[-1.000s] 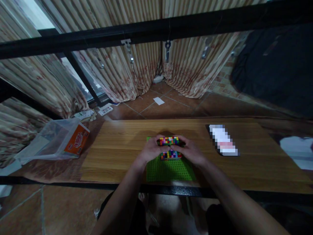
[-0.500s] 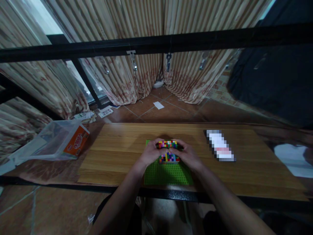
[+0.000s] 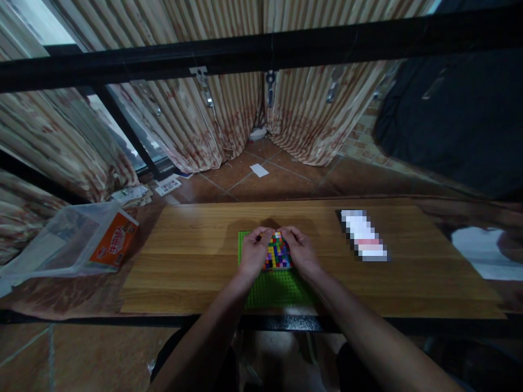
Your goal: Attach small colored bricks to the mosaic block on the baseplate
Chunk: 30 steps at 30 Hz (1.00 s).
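A green studded baseplate (image 3: 278, 289) lies on the wooden tabletop in front of me. On it, toward the far side, is a block of small multicoloured toy bricks (image 3: 278, 255). My left hand (image 3: 256, 250) grips the block's far left part, its fingers curled and thumb lying along the edge. Opposite it, my right hand (image 3: 300, 247) closes on the far right part, with the fingers bent. The two hands nearly meet at the far edge. Their fingers cover the block's sides and part of its top.
A phone (image 3: 363, 235) with a blurred screen lies right of my hands on the wooden table (image 3: 183, 261). To the left stands a clear plastic bin (image 3: 69, 239) with an orange label. White paper (image 3: 486, 253) lies at far right. Beyond are a black rail (image 3: 229, 48) and curtains.
The raised brick-covered piece under my fingers has come down, and the colours now show as one surface. My hands have drawn closer together, with the thumbs moved toward the far edge.
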{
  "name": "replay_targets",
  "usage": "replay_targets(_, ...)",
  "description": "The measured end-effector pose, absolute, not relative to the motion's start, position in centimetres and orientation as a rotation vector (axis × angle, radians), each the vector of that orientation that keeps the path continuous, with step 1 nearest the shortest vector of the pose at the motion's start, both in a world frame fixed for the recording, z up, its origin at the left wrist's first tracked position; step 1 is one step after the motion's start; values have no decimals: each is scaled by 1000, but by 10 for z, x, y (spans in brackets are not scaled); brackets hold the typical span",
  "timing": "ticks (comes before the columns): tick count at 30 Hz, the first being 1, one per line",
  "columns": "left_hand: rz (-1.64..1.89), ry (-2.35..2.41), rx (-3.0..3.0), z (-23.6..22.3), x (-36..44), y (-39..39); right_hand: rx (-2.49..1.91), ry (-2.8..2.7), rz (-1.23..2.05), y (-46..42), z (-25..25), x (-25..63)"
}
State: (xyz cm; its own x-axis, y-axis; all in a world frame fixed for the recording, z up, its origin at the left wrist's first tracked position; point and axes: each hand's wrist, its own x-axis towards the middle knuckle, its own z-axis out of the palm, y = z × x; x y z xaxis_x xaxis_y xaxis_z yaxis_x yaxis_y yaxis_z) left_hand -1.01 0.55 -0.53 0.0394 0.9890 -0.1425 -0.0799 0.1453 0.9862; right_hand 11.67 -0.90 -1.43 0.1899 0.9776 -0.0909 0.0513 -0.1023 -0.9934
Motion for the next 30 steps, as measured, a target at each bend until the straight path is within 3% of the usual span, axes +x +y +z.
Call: replay_targets(30,1255,1242,1175,-10,-1,-2,-1461,-1152,880,-12,-16,106)
